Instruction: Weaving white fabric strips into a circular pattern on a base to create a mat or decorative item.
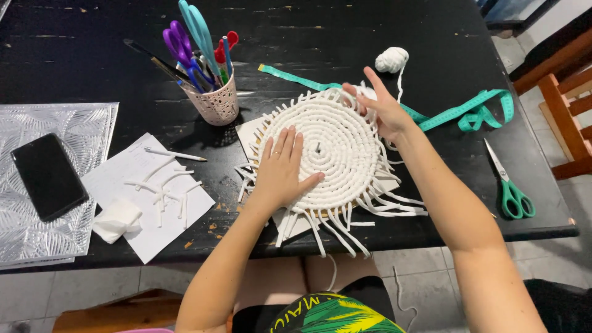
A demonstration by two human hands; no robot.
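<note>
mat: round white coiled-cord mat (333, 145), lying flat on the black tabletop (370, 37), pretty much dead centre in front of the person, with a pale card (246, 132) poking out underneath it

fringe: loose cord ends stick out all round the rim like spokes, longest at the near-right edge

left hand: left hand (280, 169) is flat on the near-left part of the mat, palm down, fingers spread and pointing away. Grip is wide open, nothing pinched, it's just pressing on the coil

right hand: right hand (382, 108) is at the far-right rim, fingers mostly stretched out, fingertips in among the fringe there. Honestly can't tell if it has a strand pinched or is just touching them

which is nearer: far-right rim sits right under the right hand; the left is well apart from it, on the opposite side of the centre

cord ball: small white ball of cord (392, 59) just beyond the right hand, its strand trailing down toward the mat

other stuff: teal tape measure (456, 114) running behind the mat, green-handled scissors (509, 185) off to the right
</note>
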